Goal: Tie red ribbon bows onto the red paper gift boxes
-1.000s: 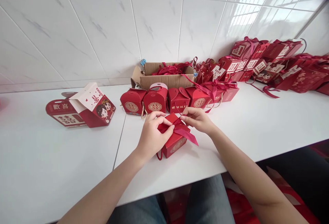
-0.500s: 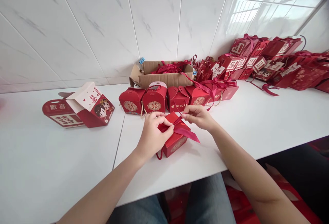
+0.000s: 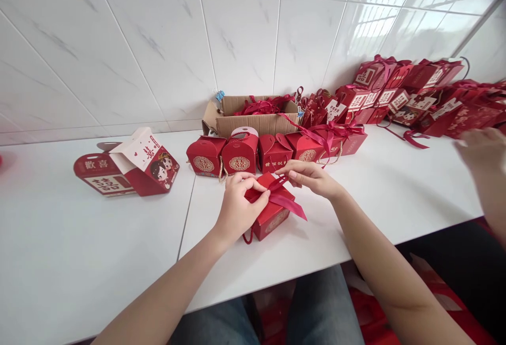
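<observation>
A small red box (image 3: 272, 218) with a gold emblem rests on the white table near its front edge, its dark red cord handle hanging at the left. Across its top lies a crimson ribbon (image 3: 290, 205), one tail pointing right. My left hand (image 3: 241, 202) lies over the box's left side and pinches the ribbon at the middle with thumb and finger. At the box's back right, my right hand (image 3: 310, 177) has its fingertips closed on a loop of the same ribbon.
Behind stands a row of red boxes (image 3: 239, 157), then a cardboard box (image 3: 256, 125) of ribbons against the tiled wall. Two larger boxes (image 3: 152, 168) sit at the left. Many red boxes (image 3: 379, 97) are piled at the right. Another person's blurred hand (image 3: 482, 150) is at the right edge.
My right hand has shifted slightly right, and the ribbon between its fingers now shows as a loop. My left hand keeps its pinch. Another person's hand has come into view at the right.
</observation>
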Demonstrator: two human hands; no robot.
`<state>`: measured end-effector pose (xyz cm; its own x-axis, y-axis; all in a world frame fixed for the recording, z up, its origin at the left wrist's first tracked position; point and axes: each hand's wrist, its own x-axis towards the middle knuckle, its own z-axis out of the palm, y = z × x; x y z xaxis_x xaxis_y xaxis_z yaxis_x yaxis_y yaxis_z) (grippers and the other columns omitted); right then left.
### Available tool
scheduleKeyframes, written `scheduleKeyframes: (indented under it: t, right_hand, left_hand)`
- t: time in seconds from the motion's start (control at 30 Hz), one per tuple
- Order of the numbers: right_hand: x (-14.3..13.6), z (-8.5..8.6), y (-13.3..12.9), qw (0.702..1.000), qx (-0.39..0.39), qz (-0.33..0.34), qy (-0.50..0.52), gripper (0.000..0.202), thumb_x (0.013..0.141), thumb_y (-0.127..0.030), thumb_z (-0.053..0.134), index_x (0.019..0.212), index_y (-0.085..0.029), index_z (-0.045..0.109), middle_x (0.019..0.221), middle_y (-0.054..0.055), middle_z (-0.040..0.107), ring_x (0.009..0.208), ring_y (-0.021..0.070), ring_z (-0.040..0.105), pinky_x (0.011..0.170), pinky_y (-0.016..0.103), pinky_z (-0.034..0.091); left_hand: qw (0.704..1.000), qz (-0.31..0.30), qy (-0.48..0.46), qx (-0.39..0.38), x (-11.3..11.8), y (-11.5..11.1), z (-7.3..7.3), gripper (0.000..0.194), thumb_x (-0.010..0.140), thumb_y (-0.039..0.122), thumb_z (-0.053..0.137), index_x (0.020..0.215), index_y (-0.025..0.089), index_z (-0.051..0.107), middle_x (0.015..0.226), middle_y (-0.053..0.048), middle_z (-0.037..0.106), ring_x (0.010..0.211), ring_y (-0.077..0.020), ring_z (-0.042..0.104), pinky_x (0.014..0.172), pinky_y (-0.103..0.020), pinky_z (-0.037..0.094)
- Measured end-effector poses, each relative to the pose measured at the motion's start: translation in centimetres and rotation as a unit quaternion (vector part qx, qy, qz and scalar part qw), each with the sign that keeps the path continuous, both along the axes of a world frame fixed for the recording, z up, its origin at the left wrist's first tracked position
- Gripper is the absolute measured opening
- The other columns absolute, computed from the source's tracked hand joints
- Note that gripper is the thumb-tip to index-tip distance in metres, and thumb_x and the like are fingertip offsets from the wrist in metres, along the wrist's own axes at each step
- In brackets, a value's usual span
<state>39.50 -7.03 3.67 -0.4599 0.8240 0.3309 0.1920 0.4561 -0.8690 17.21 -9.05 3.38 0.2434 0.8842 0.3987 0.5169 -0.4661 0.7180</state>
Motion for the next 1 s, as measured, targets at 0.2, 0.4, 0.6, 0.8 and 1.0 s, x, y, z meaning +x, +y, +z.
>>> scheduleKeyframes:
  t: [0.2, 0.4, 0.6, 0.8, 1.0]
  right_hand:
    - [-0.5, -0.4, 0.2, 0.998, 0.048, -0.034, -0.015, 0.021, 0.085, -0.038, 0.062, 0.083, -0.019, 0.071, 0.079, 0.003, 0.056, 0.068, 0.0116, 0.053, 0.064, 0.028, 0.046]
    - [-0.8, -1.0, 0.4, 0.994, 0.057, -0.090, 0.022, 0.018, 0.078, -0.039, 0.071, 0.078, -0.021, 0.074, 0.077, 0.003, 0.060, 0.068, 0.0132, 0.055, 0.065, 0.030, 0.047]
    - [-0.8, -1.1, 0.4, 0.992, 0.044, -0.113, 0.048, 0.018, 0.074, -0.039, 0.073, 0.075, -0.021, 0.075, 0.075, 0.003, 0.060, 0.065, 0.0131, 0.055, 0.060, 0.029, 0.047]
    - [-0.7, -0.7, 0.4, 0.994, -0.003, -0.097, 0.044, 0.025, 0.074, -0.043, 0.073, 0.077, -0.018, 0.071, 0.078, 0.004, 0.059, 0.070, 0.0134, 0.054, 0.063, 0.029, 0.046]
    - [1.0, -1.2, 1.1, 0.990, -0.070, -0.006, 0.121, 0.040, 0.079, -0.052, 0.066, 0.098, -0.018, 0.058, 0.076, -0.001, 0.050, 0.061, 0.0082, 0.043, 0.057, 0.024, 0.038]
  left_hand:
    - [1.000, 0.003, -0.002, 0.012, 0.1, 0.0, -0.1, 0.010, 0.076, 0.025, 0.064, 0.067, 0.021, 0.062, 0.099, -0.006, 0.059, 0.105, -0.0247, 0.053, 0.097, -0.046, 0.039]
    - [1.000, -0.012, 0.000, 0.014, 0.1, 0.1, -0.2, 0.013, 0.077, 0.025, 0.062, 0.065, 0.020, 0.060, 0.097, -0.005, 0.058, 0.104, -0.0241, 0.054, 0.095, -0.044, 0.042]
    - [1.000, -0.013, 0.003, 0.023, 0.0, 0.2, -0.3, 0.013, 0.077, 0.025, 0.063, 0.065, 0.021, 0.060, 0.099, -0.005, 0.058, 0.102, -0.0239, 0.055, 0.095, -0.044, 0.043]
    - [1.000, -0.012, 0.004, 0.025, 0.0, 0.2, -0.3, 0.012, 0.077, 0.026, 0.064, 0.066, 0.021, 0.062, 0.099, -0.006, 0.060, 0.103, -0.0245, 0.055, 0.097, -0.045, 0.041]
    - [0.995, 0.019, -0.095, -0.005, -2.7, 1.2, 1.5, 0.019, 0.082, 0.041, 0.059, 0.084, 0.023, 0.065, 0.095, -0.004, 0.066, 0.097, -0.0221, 0.059, 0.091, -0.037, 0.043]
